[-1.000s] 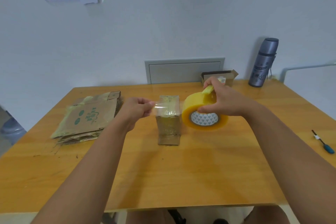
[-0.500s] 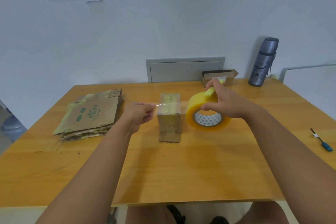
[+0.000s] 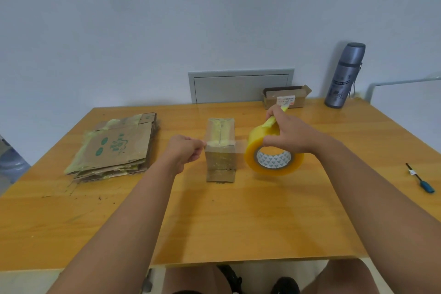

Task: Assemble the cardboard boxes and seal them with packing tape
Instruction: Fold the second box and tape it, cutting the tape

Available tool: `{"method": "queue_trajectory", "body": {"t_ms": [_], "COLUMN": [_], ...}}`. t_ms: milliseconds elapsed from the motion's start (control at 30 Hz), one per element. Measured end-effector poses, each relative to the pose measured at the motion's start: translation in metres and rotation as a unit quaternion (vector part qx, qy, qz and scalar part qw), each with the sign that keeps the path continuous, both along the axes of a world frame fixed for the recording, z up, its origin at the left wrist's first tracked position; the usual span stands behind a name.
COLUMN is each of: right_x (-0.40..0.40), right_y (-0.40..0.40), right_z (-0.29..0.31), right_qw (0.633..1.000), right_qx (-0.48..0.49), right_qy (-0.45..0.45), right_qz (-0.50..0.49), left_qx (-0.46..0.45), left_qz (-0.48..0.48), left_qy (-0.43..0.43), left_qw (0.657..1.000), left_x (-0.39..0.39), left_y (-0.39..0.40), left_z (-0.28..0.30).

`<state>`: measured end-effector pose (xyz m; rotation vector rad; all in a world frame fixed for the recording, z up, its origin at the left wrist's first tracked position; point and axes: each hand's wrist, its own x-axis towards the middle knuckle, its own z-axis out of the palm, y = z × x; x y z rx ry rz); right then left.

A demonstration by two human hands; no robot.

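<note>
We pinch the tape end in our left hand [image 3: 183, 151] just left of the box [image 3: 220, 148]; our right hand [image 3: 290, 135] grips the tape roll [image 3: 274, 156] just right, the strip spanning the box's front top edge

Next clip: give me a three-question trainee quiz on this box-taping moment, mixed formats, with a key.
1. True or false: the tape roll lies flat on the table.
2. What does the left hand pinch? A) the tape's free end B) the screwdriver C) the bottle
3. Fill in: the stack of flattened boxes lies to the ___ of the upright box.

Key: 1 false, the right hand holds it tilted beside the box; 2 A; 3 left.
</note>
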<state>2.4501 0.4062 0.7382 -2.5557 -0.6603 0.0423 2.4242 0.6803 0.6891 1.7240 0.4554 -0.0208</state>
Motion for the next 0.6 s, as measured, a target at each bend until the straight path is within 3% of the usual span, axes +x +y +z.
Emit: {"method": "queue_trajectory", "body": {"t_ms": [133, 333, 400, 467, 533, 600], "right_x": [0.002, 0.002, 0.003, 0.003, 0.002, -0.002], "right_y": [0.0, 0.006, 0.007, 0.006, 0.005, 0.004], "right_z": [-0.01, -0.022, -0.025, -0.029, -0.032, -0.033], "right_qw": [1.0, 0.999, 0.999, 0.999, 0.999, 1.0], "right_qx": [-0.012, 0.008, 0.009, 0.01, 0.015, 0.014], "right_qy": [0.026, 0.031, 0.033, 0.033, 0.028, 0.012], "right_qz": [-0.003, 0.001, 0.002, -0.001, -0.006, -0.008], "left_qx": [0.018, 0.224, 0.351, 0.45, 0.504, 0.542], "left_qz": [0.011, 0.029, 0.034, 0.034, -0.041, -0.114], "left_qy": [-0.023, -0.069, -0.103, -0.22, -0.31, -0.334], "left_qw": [1.0, 0.972, 0.93, 0.865, 0.805, 0.763], "left_x": [0.003, 0.016, 0.012, 0.003, -0.008, -0.015], "left_y": [-0.005, -0.008, -0.01, -0.017, -0.028, -0.038], "left_z": [-0.005, -0.01, -0.013, -0.019, -0.029, -0.04]}}
